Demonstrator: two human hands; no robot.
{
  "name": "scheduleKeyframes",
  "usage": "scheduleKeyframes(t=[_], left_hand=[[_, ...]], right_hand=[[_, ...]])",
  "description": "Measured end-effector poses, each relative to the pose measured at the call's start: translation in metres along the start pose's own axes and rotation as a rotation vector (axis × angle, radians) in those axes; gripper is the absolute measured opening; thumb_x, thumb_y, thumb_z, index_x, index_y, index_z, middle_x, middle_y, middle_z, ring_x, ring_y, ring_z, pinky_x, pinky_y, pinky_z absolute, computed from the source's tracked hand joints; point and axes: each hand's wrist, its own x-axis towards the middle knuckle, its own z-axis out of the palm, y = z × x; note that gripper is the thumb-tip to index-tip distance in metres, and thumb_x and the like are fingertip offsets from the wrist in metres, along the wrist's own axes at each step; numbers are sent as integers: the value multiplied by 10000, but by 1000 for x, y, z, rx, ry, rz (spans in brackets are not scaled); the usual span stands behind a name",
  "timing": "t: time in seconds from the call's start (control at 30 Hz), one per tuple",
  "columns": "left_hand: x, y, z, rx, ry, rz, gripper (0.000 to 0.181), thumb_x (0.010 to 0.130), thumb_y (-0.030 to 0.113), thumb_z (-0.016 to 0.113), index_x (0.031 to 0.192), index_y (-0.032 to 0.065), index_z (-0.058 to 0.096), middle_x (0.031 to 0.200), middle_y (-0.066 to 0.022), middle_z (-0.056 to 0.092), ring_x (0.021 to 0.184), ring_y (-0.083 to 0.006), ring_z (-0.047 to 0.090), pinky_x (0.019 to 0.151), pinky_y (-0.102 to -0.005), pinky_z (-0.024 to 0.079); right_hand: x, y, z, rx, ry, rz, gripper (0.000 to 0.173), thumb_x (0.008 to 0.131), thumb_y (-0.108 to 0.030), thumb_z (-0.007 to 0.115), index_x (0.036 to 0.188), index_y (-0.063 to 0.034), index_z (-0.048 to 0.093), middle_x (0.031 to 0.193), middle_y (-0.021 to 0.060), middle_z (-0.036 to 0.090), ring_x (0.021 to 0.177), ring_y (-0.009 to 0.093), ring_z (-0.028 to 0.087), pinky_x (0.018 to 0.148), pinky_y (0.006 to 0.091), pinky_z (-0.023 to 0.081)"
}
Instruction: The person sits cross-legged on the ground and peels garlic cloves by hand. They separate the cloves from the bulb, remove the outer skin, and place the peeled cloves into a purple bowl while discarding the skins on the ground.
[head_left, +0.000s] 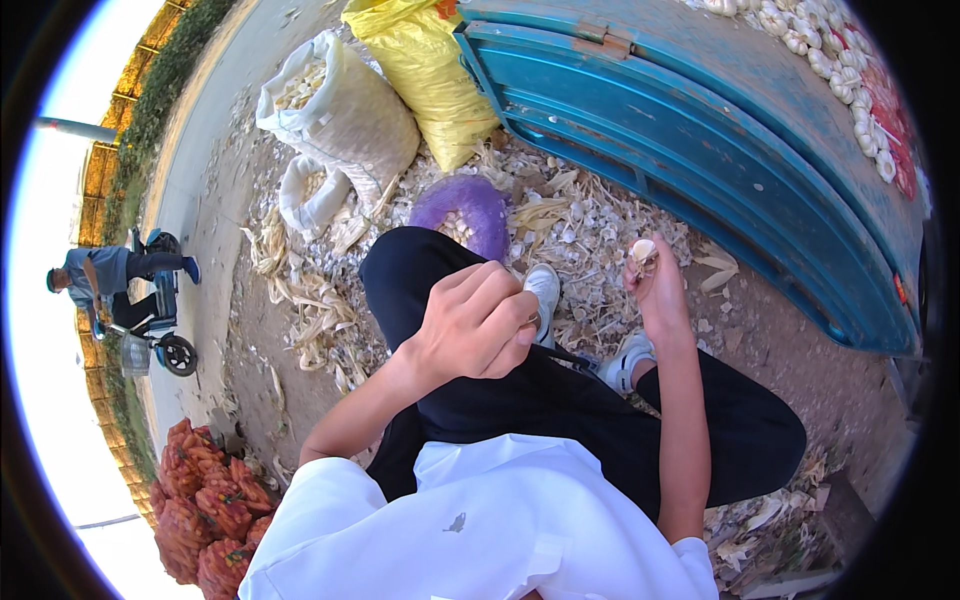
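My left hand (480, 322) is curled, palm down, above my dark-trousered knee, with a small, mostly hidden object between thumb and forefinger. To its right, my right hand (660, 292) is raised, its fingers around a partly broken garlic bulb (643, 251) with papery skin. Beyond my knee lies a purple mesh bag (487, 206) with pale garlic cloves (457, 227) inside its opening. Behind it stand a large open white woven sack (367, 120) of cloves or skins, a smaller white sack (328, 208) with pale pieces in it, and a yellow sack (439, 90).
A blue metal vehicle side panel (637, 135) spans the upper right; garlic bulbs (844, 75) lie beyond it. Garlic skins and dry husks (307, 315) litter the ground. Red mesh bags of orange produce (217, 510) stand lower left. A person (97, 274) is beside a two-wheeler (165, 330) on the road.
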Motion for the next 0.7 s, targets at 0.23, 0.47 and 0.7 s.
scheduleKeyframes(t=[0.23,0.47,0.7], left_hand=[[-4,2,-31,234,79,204,288,964,280,607,1063,10,603,857,-76,643,667,-188,637,524,-275,497],[-21,-58,-120,741,449,107,259,980,219,594,1134,11,606,919,-137,706,692,-179,669,551,-275,522],[-127,-172,-196,1052,488,-948,268,990,238,549,1122,15,617,1027,-131,677,861,-243,643,650,-348,479]], right_hand=[[5,5,-6,-16,41,39,399,1015,-420,440,995,-46,577,675,7,496,610,122,481,574,262,373],[4,2,-11,-30,85,-25,379,1008,-425,472,984,-60,573,701,13,507,616,122,482,576,275,371],[8,8,3,-13,38,-15,321,1007,-404,490,942,-96,556,685,11,525,632,131,501,599,276,377]])
